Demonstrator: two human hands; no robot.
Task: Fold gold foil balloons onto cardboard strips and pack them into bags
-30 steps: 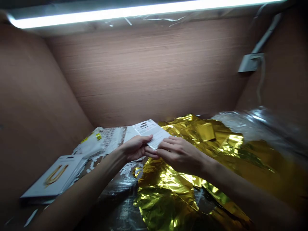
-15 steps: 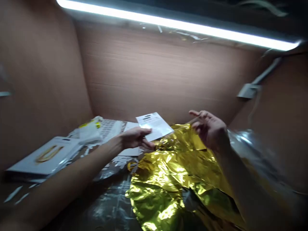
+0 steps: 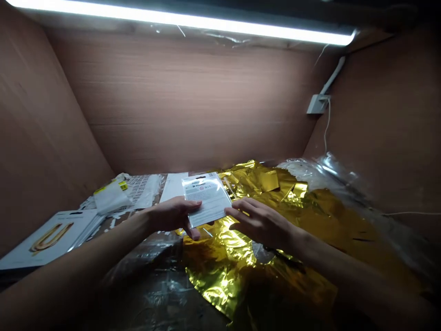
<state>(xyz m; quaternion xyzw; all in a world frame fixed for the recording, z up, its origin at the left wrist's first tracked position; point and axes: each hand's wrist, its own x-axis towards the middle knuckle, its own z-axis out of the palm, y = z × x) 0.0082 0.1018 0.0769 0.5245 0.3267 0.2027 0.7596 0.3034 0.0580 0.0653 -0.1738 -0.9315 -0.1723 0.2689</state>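
Note:
A white printed card in a clear plastic sleeve (image 3: 208, 200) is held up at the centre, tilted, with its hang slot at the top. My left hand (image 3: 179, 214) grips its left edge, thumb on the face and fingers behind. At the sleeve's right edge, my right hand (image 3: 258, 220) has its fingers stretched out and touching the plastic; its thumb is hidden. Crumpled gold foil sheets (image 3: 220, 287) lie below and behind both hands.
On the left lies a stack of white cards with a gold U picture (image 3: 51, 236). Behind it are a white packet with yellow marks (image 3: 112, 195) and label sheets (image 3: 143, 191). Clear plastic (image 3: 299, 168) lies at the right back. A tube light (image 3: 193, 20) hangs overhead; a white socket box (image 3: 317, 104) is on the wall.
My right hand has come down and left, from holding a thin strip stretched off the card's edge to touching the sleeve; the strip is no longer seen. The view has shifted right.

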